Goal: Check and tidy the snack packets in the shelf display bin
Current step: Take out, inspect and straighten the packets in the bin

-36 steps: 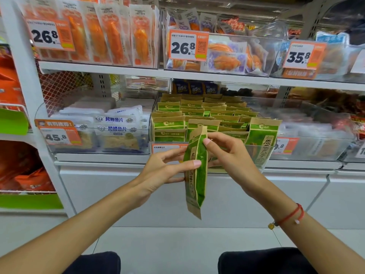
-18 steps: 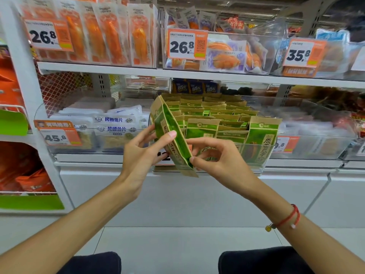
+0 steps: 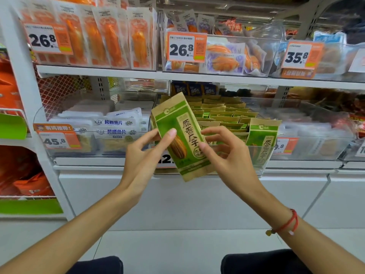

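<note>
- One green-and-tan paper sunflower-seed packet (image 3: 182, 138), face to the camera and tilted left, is held in front of the clear plastic display bin (image 3: 262, 167) on the lower shelf.
- Two hands grip it: the left hand (image 3: 142, 157) pinches its left edge, the right hand (image 3: 227, 153) its right edge.
- Rows of matching packets (image 3: 227, 115), too many to count, fill the bin.
- Three orange price tags read 26.8 (image 3: 186, 47), 35.8 (image 3: 301, 55) and 45.8 (image 3: 58, 140).

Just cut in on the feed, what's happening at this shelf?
A person is checking one green packet from the clear bin on the lower shelf. Both hands hold it in front of the bin, printed face to the camera, tilted with its top leaning left: the left hand pinches its left edge, the right hand its right edge. Rows of matching packets stand in the bin behind it.
</note>
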Demonstrator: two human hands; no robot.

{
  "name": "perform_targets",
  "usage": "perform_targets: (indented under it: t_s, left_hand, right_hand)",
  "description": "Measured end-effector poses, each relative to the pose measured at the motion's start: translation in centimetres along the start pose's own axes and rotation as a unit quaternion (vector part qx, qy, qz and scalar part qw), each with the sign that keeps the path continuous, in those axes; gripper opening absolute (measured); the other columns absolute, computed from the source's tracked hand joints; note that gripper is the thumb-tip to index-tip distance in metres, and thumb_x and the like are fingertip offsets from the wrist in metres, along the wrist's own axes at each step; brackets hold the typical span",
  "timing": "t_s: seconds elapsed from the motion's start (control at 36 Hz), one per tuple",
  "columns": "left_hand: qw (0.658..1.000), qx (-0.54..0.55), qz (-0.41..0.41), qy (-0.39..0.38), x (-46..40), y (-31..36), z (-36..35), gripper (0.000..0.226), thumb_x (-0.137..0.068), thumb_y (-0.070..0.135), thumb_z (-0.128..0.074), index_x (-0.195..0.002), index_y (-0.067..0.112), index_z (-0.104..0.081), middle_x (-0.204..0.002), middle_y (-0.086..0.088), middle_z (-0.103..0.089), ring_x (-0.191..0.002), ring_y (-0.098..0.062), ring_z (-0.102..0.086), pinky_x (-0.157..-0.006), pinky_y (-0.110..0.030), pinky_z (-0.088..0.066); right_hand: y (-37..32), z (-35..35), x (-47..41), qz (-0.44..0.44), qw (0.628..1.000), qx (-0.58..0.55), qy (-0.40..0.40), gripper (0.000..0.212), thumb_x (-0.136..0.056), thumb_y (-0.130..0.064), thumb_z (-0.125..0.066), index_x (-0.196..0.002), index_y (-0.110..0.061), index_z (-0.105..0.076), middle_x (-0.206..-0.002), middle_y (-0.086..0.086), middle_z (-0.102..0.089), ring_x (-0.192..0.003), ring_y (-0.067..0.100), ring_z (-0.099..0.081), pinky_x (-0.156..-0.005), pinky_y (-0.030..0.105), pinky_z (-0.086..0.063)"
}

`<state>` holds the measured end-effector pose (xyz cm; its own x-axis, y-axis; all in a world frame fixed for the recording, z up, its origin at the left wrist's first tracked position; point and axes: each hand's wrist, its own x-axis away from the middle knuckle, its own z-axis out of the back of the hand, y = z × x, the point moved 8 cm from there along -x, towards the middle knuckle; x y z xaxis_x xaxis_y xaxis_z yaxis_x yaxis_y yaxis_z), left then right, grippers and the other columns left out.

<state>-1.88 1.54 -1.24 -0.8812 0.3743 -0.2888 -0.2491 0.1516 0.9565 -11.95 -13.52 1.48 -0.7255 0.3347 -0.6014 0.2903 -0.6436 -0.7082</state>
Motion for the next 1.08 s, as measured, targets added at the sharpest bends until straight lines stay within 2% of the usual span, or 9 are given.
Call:
perform_targets:
  t_s: [0.11,0.19,0.33,0.44,0.61,0.75,0.92,1.03,1.08]
  left_hand:
    - [1.000,0.001,-0.001,0.016,-0.6,-0.4,0.5,0.006,-0.087,0.031,-0.067,-0.093,0.033,-0.069,-0.087,0.024,-0.073,-0.089,0.007,-0.066,-0.085,-0.021,-0.052]
    - [1.000,0.013,0.007,0.002,-0.8,-0.4,0.3,0.004,-0.091,0.023,-0.065,-0.093,0.025,-0.067,-0.090,0.013,-0.075,-0.091,-0.004,-0.068,-0.075,-0.020,-0.055]
    - [0.996,0.072,0.052,-0.029,-0.5,-0.7,-0.6,0.010,-0.092,0.014,-0.063,-0.101,0.010,-0.059,-0.085,0.001,-0.077,-0.075,-0.010,-0.072,-0.064,-0.023,-0.059]
    - [0.998,0.058,0.036,0.005,-0.8,-0.8,-0.1,0.005,-0.091,0.012,-0.065,-0.093,0.013,-0.061,-0.082,0.002,-0.077,-0.075,-0.011,-0.073,-0.064,-0.023,-0.060]
    - [0.999,0.007,-0.027,0.025,-0.4,-0.2,-0.2,0.008,-0.086,0.012,-0.071,-0.087,0.017,-0.065,-0.084,0.004,-0.076,-0.083,-0.011,-0.073,-0.065,-0.024,-0.059]
    - [0.997,-0.008,-0.078,-0.010,0.4,1.1,-1.2,0.013,-0.079,0.020,-0.076,-0.088,0.013,-0.069,-0.084,0.009,-0.074,-0.084,-0.003,-0.070,-0.064,-0.019,-0.056]
    - [0.997,0.046,-0.040,-0.037,0.3,1.3,-1.0,0.040,-0.069,0.036,-0.071,-0.098,0.011,-0.062,-0.094,0.007,-0.075,-0.089,-0.009,-0.072,-0.073,-0.024,-0.059]
    - [0.994,0.037,0.030,-0.099,0.0,0.1,-1.5,0.051,-0.069,0.038,-0.084,-0.107,0.014,-0.061,-0.104,0.006,-0.074,-0.098,-0.007,-0.070,-0.079,-0.025,-0.058]
    - [0.988,0.026,0.067,-0.135,0.0,-0.8,-2.1,0.050,-0.068,0.040,-0.075,-0.110,0.015,-0.061,-0.106,0.003,-0.074,-0.102,-0.011,-0.069,-0.082,-0.026,-0.058]
  right_hand:
    - [2.6,0.2,-0.2,-0.157,0.973,-0.168,-0.014,0.012,-0.092,-0.014,-0.062,-0.100,-0.023,-0.066,-0.087,-0.005,-0.074,-0.078,0.004,-0.070,-0.061,0.024,-0.056]
    - [3.9,-0.3,0.1,-0.218,0.956,-0.189,-0.052,0.013,-0.095,-0.017,-0.058,-0.105,-0.022,-0.065,-0.085,-0.008,-0.075,-0.074,0.005,-0.068,-0.061,0.025,-0.055]
    - [3.9,-0.8,0.1,-0.198,0.968,-0.136,-0.070,0.012,-0.097,-0.018,-0.056,-0.101,-0.024,-0.066,-0.083,-0.010,-0.073,-0.072,-0.002,-0.065,-0.062,0.015,-0.051]
    - [3.1,-0.8,-0.1,-0.148,0.986,-0.027,-0.078,0.013,-0.089,-0.026,-0.066,-0.102,-0.030,-0.066,-0.098,-0.009,-0.071,-0.090,0.006,-0.066,-0.079,0.028,-0.058]
    - [1.2,-2.2,0.7,-0.107,0.978,0.133,-0.117,0.080,-0.068,-0.059,-0.074,-0.135,-0.036,-0.037,-0.110,-0.017,-0.041,-0.100,0.000,-0.046,-0.086,0.020,-0.045]
    - [0.9,-2.4,0.8,-0.084,0.977,0.163,-0.111,0.087,-0.067,-0.058,-0.076,-0.140,-0.031,-0.038,-0.113,-0.011,-0.046,-0.104,0.005,-0.048,-0.089,0.024,-0.047]
    - [2.6,-2.2,0.9,-0.225,0.954,-0.089,-0.177,0.091,-0.058,-0.041,-0.086,-0.136,-0.035,-0.039,-0.119,-0.011,-0.062,-0.104,0.007,-0.064,-0.082,0.024,-0.053]
    - [2.5,-2.8,1.3,-0.242,0.929,-0.179,-0.213,0.075,-0.063,-0.024,-0.088,-0.127,-0.026,-0.049,-0.116,-0.002,-0.069,-0.102,0.013,-0.069,-0.093,0.032,-0.051]
    - [2.3,-3.2,1.7,-0.238,0.921,-0.197,-0.238,0.068,-0.066,-0.018,-0.086,-0.124,-0.024,-0.051,-0.117,0.001,-0.069,-0.104,0.016,-0.069,-0.091,0.030,-0.053]
